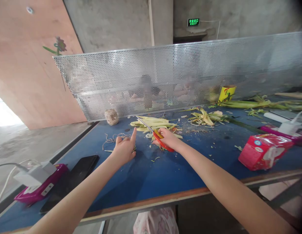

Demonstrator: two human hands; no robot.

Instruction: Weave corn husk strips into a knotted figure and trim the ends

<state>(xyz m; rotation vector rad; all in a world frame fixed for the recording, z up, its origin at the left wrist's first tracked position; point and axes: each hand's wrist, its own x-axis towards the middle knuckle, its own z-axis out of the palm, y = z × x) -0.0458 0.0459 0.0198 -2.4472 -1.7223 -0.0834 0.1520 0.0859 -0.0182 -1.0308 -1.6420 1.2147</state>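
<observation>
My right hand (pixel 168 139) is closed around the red handles of a pair of scissors (pixel 154 133), whose blades point up and left over a pile of pale yellow-green leaf strips (pixel 153 123) on the blue table (pixel 165 169). My left hand (pixel 125 150) rests on the table just left of the scissors, index finger stretched toward the strips, the other fingers curled; a thin green strip seems tucked under them. Small cut scraps lie around both hands.
A black phone (pixel 75 177) and a pink box with a white charger (pixel 40 183) lie front left. A red tissue pack (pixel 263 151), long green leaves (pixel 263 104), a yellow cup (pixel 227 92) and a woven ball (pixel 111 117) stand farther off. A perforated metal screen (pixel 180 71) backs the table.
</observation>
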